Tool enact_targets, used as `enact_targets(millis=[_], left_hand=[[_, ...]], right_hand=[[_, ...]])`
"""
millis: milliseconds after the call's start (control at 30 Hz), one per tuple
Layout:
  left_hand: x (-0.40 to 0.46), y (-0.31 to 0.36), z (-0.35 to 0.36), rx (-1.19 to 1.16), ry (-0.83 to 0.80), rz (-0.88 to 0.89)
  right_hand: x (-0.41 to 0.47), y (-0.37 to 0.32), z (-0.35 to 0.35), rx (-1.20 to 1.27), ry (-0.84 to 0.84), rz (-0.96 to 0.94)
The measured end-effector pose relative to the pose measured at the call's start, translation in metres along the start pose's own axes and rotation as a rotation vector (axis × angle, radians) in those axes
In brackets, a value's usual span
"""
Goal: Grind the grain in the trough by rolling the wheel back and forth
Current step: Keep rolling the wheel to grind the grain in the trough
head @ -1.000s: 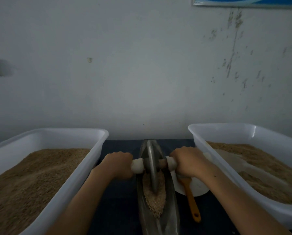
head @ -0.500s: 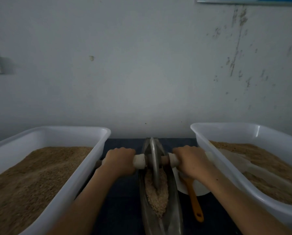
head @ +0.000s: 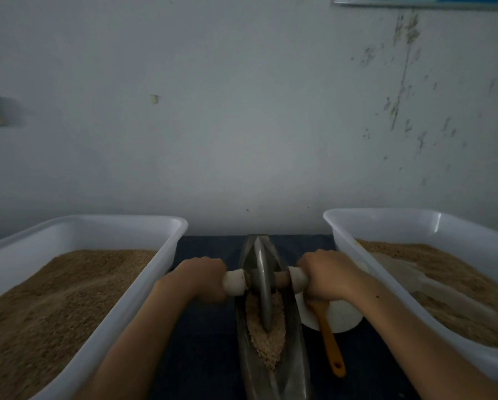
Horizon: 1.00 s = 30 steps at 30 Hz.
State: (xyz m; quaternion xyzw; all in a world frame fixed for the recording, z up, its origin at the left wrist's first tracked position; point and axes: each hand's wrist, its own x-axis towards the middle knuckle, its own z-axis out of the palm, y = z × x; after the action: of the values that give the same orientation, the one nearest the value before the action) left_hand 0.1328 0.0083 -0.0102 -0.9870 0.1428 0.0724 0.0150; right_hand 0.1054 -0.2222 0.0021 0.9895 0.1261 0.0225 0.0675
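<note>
Pale, stained plaster wall (head: pixel 242 125) fills the upper half of the view, and below it a dark tabletop (head: pixel 201 356) runs toward the viewer. At the centre stands a narrow metal trough (head: pixel 292 368), its long axis pointing from six to twelve o'clock. The wheel (head: pixel 262 287) stands upright on edge in the trough's far half, its rim sunk into the grain (head: pixel 266 339) that lies heaped along the channel toward six o'clock.

The left hand (head: pixel 203 280) has its fingers curled round the axle at nine o'clock of the wheel, just outside a white collar (head: pixel 233 282). The right hand (head: pixel 327 274) grips the other end at three o'clock in the same way.

Room at the sides is tight. A white tub (head: pixel 143 287) of brown meal sits close at nine o'clock, its rim just beside the left wrist. A second white tub (head: pixel 386 272) stands at three o'clock, its wall near the right forearm. Between the trough and that tub lies a white dish (head: pixel 343 319) with an orange-handled tool (head: pixel 330 346) across it, under the right hand. Along the trough the channel is open toward six o'clock; toward twelve o'clock little length remains before the pointed end near the wall.

Compared with a second ago, the wheel and both hands sit farther toward twelve o'clock, and more grain lies bare behind the wheel.
</note>
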Motion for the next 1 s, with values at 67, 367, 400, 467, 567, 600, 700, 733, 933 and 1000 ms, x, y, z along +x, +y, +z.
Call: enact_targets(millis=[67, 367, 400, 467, 567, 600, 700, 733, 933, 1000], left_hand=[[-0.002, -0.002, -0.001, -0.063, -0.07, 0.017], [-0.002, 0.002, 0.001, 0.015, 0.08, -0.016], [-0.002, 0.003, 0.003, 0.051, 0.148, -0.019], [-0.001, 0.004, 0.006, 0.099, 0.287, -0.018], [-0.001, 0.005, 0.008, 0.097, 0.418, -0.024], [-0.001, 0.005, 0.009, 0.09, 0.432, -0.024], [-0.001, 0.004, 0.01, 0.095, 0.401, -0.044], [0.0, 0.002, 0.01, 0.1, 0.358, -0.051], [0.0, -0.004, 0.003, -0.011, -0.038, -0.008], [-0.002, -0.005, 0.001, -0.045, -0.091, 0.007]], right_hand=[[0.0, 0.0, -0.004, 0.009, -0.074, 0.004], [0.002, -0.001, 0.006, 0.016, 0.077, 0.028], [0.001, -0.001, 0.009, 0.028, 0.119, 0.036], [0.001, -0.002, 0.013, 0.052, 0.202, 0.052], [-0.002, -0.007, 0.013, 0.061, 0.267, 0.09], [-0.003, -0.009, 0.013, 0.053, 0.28, 0.096], [-0.002, -0.011, 0.008, 0.013, 0.267, 0.109], [-0.001, -0.012, 0.006, -0.007, 0.234, 0.108], [-0.003, -0.011, -0.001, -0.035, 0.025, 0.066], [-0.005, -0.009, -0.004, -0.017, -0.036, 0.046]])
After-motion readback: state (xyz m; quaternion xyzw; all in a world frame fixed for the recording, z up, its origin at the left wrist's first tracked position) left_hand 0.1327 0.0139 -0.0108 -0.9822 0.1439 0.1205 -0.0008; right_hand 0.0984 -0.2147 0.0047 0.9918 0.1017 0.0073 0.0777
